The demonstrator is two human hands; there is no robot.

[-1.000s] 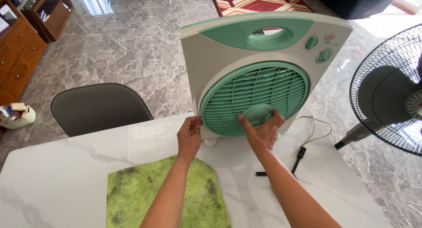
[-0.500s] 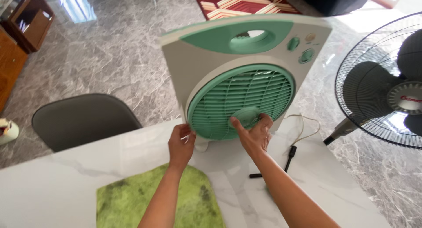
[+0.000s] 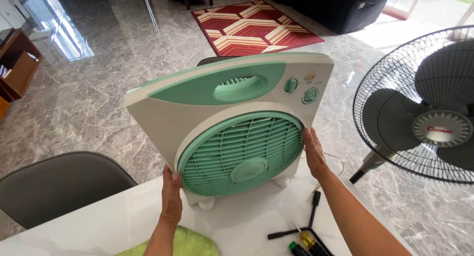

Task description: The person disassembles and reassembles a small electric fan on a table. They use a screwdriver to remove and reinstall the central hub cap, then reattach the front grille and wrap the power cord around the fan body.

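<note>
A cream and green box fan [image 3: 232,132] stands upright on its feet at the far edge of a white marble table [image 3: 247,221], its round green grille facing me. My left hand [image 3: 171,196] grips the fan's lower left edge. My right hand [image 3: 312,150] presses flat against its right edge. Both hands hold the housing from the sides.
Black and yellow-handled screwdrivers [image 3: 301,234] lie on the table by my right forearm. A green mat [image 3: 187,243] sits at the near edge. A grey chair [image 3: 59,184] stands at the left, a black pedestal fan [image 3: 424,113] at the right, a red patterned rug [image 3: 254,29] beyond.
My hands moved from the front grille outward to the fan's left and right edges. The view has come closer and the fan sits turned a little to the right.
</note>
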